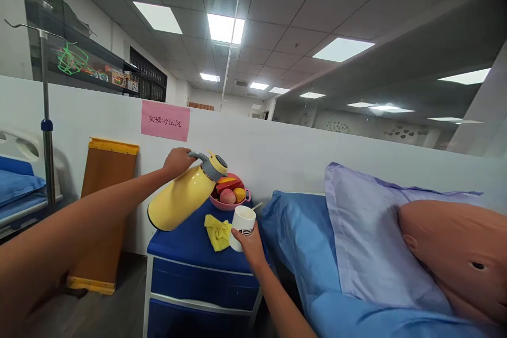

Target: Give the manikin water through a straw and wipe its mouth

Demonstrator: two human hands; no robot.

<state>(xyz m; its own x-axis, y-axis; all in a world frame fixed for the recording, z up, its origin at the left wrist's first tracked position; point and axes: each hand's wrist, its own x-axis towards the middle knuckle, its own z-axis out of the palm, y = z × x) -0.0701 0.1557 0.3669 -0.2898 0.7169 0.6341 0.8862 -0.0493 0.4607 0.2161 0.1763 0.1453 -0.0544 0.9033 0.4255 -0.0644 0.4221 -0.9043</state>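
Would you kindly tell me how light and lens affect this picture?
Head view: ceiling panels glare nearly white; highlights shine on the yellow jug; floor left of the cabinet is dim; the mannequin head looks stretched near the right edge.

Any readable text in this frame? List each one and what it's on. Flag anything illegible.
"实操考试区": printed on the pink sign on the white wall.
White cup in the right hand: black striped mark, no wording I can make out.
Boxes in the background: any print is too small and blurred to read.
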